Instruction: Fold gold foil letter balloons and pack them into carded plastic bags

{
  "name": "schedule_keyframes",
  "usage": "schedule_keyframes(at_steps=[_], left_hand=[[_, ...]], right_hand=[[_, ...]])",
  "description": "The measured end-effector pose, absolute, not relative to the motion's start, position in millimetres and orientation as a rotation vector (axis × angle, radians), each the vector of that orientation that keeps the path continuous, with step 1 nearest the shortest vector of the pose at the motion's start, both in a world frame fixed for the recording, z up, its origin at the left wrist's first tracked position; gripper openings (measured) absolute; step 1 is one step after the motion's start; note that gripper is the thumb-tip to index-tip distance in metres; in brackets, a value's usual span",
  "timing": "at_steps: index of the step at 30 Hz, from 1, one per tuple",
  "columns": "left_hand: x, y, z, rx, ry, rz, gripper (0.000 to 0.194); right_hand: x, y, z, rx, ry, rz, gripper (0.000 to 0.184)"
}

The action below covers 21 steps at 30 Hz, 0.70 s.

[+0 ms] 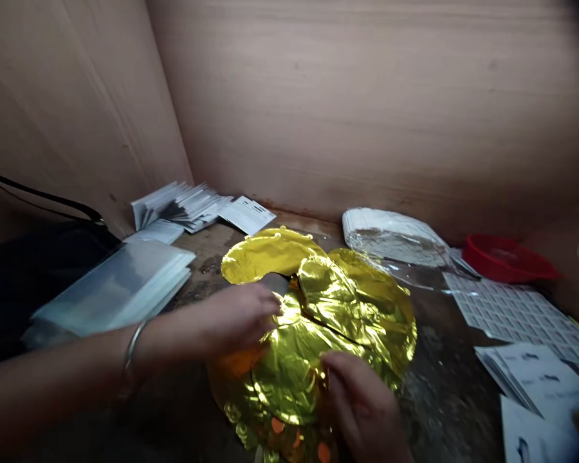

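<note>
Shiny gold foil balloons lie flat and overlapping on the dark table, with a curved piece at the back and a rounded flap folded up in the middle. My left hand, a bangle at its wrist, reaches across from the left; its curled, slightly blurred fingers are closed on the foil near the centre. Thumb and finger of my right hand pinch the foil at the front right. Orange dots show on the nearest foil. The fingertips of both hands are partly hidden.
Clear plastic sleeves are stacked at the left beside a dark bag. Printed leaflets lean at the back. A plastic-wrapped white stack, red round dish, label sheet and printed cards lie right. Wooden walls enclose the table.
</note>
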State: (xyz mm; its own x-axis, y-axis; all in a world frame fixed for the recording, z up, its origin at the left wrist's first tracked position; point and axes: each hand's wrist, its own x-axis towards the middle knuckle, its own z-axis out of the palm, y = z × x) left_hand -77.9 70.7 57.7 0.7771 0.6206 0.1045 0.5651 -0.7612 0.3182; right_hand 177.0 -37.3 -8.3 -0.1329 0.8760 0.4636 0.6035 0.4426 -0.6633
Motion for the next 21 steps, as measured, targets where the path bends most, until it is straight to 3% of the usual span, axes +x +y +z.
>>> schedule_keyframes(at_steps=[3, 7, 12, 17, 21], left_hand=[[-62, -3, 34, 2.731, 0.75, 0.317, 0.044], [-57, -30, 8, 2.583, 0.756, 0.42, 0.015], [-52, -17, 21, 2.333, 0.865, 0.444, 0.021], [-39, -8, 45, 2.086, 0.998, 0.588, 0.014], [-36, -3, 54, 2.101, 0.928, 0.508, 0.015]], right_hand=[[199, -41, 2, -1.441, -1.847, 0.198, 0.023], [225, -49, -1, -1.573, -2.137, 0.261, 0.028], [243, -63, 2, -1.598, -2.214, 0.422, 0.037], [236, -59, 38, -1.421, -2.164, 0.435, 0.058], [214, -43, 52, -1.283, -2.333, 0.318, 0.018]])
